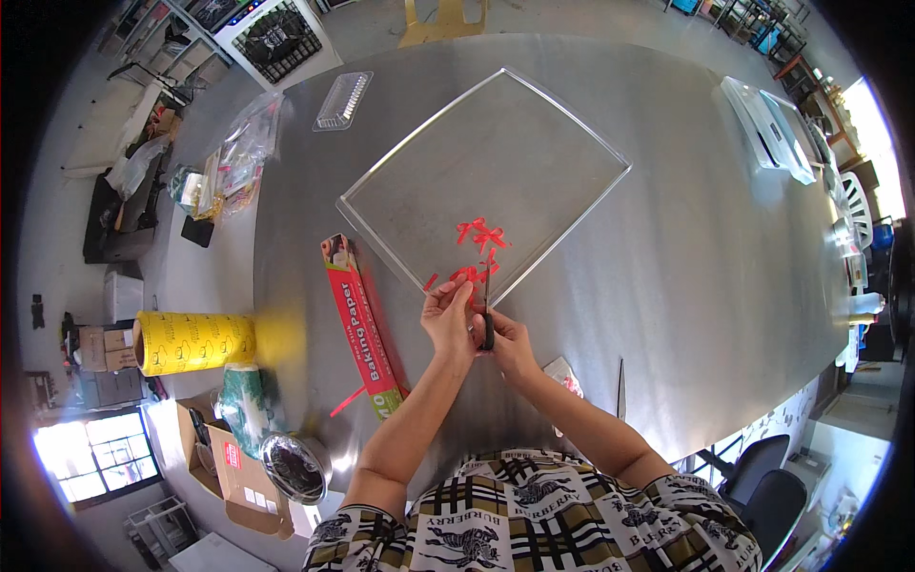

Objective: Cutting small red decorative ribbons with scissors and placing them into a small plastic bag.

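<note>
My right hand (509, 343) grips a pair of scissors (487, 329) by the black handles, with the blades pointing away from me. Close beside it, my left hand (449, 314) pinches a piece of red ribbon (472, 302) near the blades; the fingers partly hide it. Both hands are over the near corner of a clear rectangular plastic tray or lid (422, 132), set diagonally on the metal table (679, 236). Several small red ribbon bows (482, 234) lie inside it, and more red pieces (466, 273) sit just beyond my left fingertips. A short red strip (430, 282) rests near the rim.
Left of my arms lies a baking paper box (363, 336) with a red strip (348, 402) beside it. A thin pointed blade (621, 390) and a small plastic packet (563, 375) are at right. A yellow roll (196, 343), clear container (343, 100) and plastic boxes (768, 129) stand farther out.
</note>
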The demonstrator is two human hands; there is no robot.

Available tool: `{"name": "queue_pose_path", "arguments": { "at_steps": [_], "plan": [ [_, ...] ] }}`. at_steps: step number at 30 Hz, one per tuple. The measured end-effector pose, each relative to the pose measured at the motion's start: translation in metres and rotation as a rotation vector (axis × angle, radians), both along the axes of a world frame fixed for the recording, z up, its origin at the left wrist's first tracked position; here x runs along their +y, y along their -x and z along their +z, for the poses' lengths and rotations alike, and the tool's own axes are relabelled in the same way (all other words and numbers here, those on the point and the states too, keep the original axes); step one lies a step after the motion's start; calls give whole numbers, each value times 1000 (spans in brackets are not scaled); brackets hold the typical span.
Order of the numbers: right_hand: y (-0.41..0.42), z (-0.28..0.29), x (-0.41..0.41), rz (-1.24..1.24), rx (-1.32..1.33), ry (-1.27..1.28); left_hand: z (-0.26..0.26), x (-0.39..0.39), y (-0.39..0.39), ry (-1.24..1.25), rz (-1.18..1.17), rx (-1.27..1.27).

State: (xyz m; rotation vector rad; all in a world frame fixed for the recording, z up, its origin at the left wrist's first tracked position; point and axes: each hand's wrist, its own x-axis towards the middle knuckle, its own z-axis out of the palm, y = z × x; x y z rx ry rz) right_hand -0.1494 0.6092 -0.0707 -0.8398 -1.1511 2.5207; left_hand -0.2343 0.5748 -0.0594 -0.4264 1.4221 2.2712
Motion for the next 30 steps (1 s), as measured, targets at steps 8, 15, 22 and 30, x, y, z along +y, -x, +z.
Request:
{"name": "queue_pose_path", "arguments": {
  "at_steps": [8, 15, 22, 30],
  "plan": [
    [0, 5, -3, -6, -86, 13, -9, 0, 5, 22, 19, -5],
    [-11, 3, -3, 26, -136, 71, -11, -3, 34, -10, -138, 73],
    [-28, 8, 16, 157, -104, 99, 6, -4, 63, 138, -445, 234],
    [-32, 13, 76, 584, -77, -39, 18, -2, 75, 202, -810, 276]
  ]
}}
